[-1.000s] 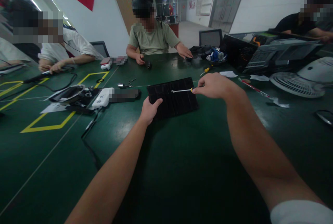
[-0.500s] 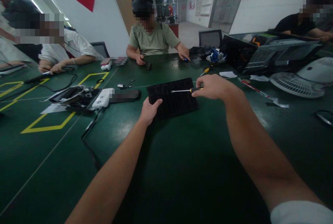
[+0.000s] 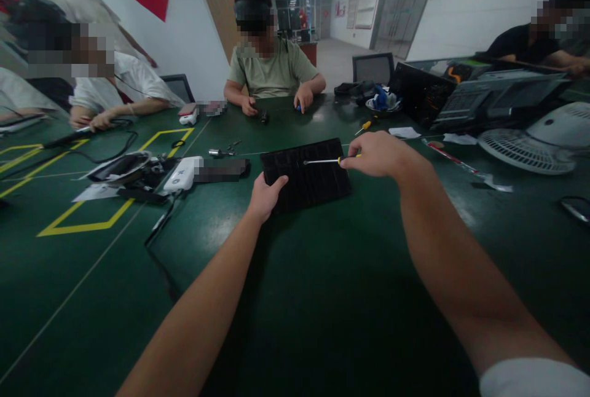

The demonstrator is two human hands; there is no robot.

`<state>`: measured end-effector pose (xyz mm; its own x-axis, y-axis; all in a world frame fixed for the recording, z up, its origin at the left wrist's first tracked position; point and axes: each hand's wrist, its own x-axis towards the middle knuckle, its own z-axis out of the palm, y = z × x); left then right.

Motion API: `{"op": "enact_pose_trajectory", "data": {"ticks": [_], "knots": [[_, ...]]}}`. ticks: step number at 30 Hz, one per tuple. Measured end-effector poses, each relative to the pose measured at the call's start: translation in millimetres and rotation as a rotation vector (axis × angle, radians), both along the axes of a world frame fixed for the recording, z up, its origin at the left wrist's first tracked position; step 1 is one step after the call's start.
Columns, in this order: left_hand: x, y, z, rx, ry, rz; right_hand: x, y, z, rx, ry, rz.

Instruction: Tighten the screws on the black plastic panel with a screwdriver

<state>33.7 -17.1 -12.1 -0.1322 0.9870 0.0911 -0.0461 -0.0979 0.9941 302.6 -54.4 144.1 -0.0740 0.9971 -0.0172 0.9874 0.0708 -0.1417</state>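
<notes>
My left hand [image 3: 267, 196] grips the left edge of a flat black rectangular panel [image 3: 306, 185], thumb on top and the other fingers hidden beneath. The panel is tilted slightly, its right side higher in view; its dark surface shows faint ridges. In my right hand [image 3: 375, 154] is a screwdriver [image 3: 322, 161] with a yellow and black handle, pinched between thumb and fingers. Its metal shaft points left across the panel, the tip over the panel's middle. Whether the tip touches the surface I cannot tell.
Left of the panel lie a white device [image 3: 183, 174], a dark strap-like piece [image 3: 224, 170] and small metal parts [image 3: 221, 152]. Another yellow screwdriver [image 3: 364, 126] lies beyond my right hand. A white fan [image 3: 530, 145] stands right. A person [image 3: 274, 71] sits opposite.
My hands, the panel and the screwdriver stay nearly still. The person opposite has drawn one hand inward, to the left in view. Someone standing has come into view at the upper left.
</notes>
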Motion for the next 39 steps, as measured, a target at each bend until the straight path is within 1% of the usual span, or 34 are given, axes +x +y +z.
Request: {"op": "enact_pose_trajectory", "data": {"ticks": [5,9,17,21,32,39], "knots": [[0.3,-0.5,1.0,-0.008,0.003,0.008,0.6,1.4,-0.8,-0.031,-0.024,-0.001],[-0.6,0.1,0.1,-0.020,0.000,0.008,0.8,2.3,-2.0,-0.058,-0.001,-0.012],[-0.6,0.6,-0.1,-0.016,-0.004,-0.005,0.1,-0.8,0.4,-0.026,0.012,0.007],[1.3,-0.6,0.6,-0.009,-0.005,0.013,0.8,-1.0,-0.5,-0.002,0.017,0.013],[-0.7,1.3,-2.7,-0.006,-0.016,-0.004,3.3,2.7,-2.0,-0.014,0.025,0.007],[-0.4,-0.2,0.0,-0.006,-0.005,-0.002,3.3,1.6,-0.6,-0.028,0.027,0.005]]}}
